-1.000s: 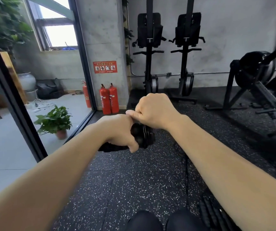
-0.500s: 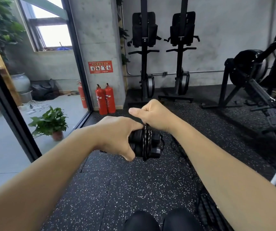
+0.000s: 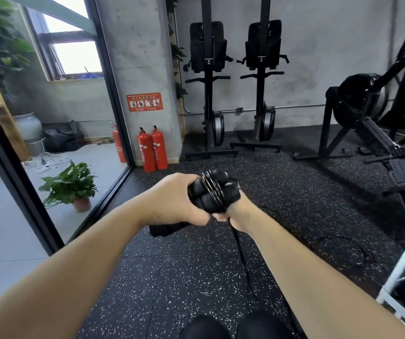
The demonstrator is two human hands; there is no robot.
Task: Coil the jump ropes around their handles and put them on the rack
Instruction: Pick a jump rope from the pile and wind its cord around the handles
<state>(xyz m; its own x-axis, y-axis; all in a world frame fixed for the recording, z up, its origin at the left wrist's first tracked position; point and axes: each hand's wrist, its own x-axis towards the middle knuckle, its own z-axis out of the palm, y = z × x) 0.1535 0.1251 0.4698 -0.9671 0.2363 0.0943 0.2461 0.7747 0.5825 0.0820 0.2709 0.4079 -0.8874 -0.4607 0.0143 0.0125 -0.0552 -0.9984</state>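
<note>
Speckled black rubber flooring [image 3: 196, 277] meets concrete wall [image 3: 319, 57].

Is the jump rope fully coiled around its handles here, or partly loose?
Partly coiled. Several loops wrap the handles gripped by the left hand, but a free length of rope hangs from the right hand toward the floor.

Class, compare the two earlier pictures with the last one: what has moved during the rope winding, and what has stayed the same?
The right hand swung from above the black foam handles to below them, carrying the thin black rope around for another turn; more of the coil now shows. The left hand kept its grip on the handles. Nothing was released, and loose rope trails on the speckled rubber floor.
</note>
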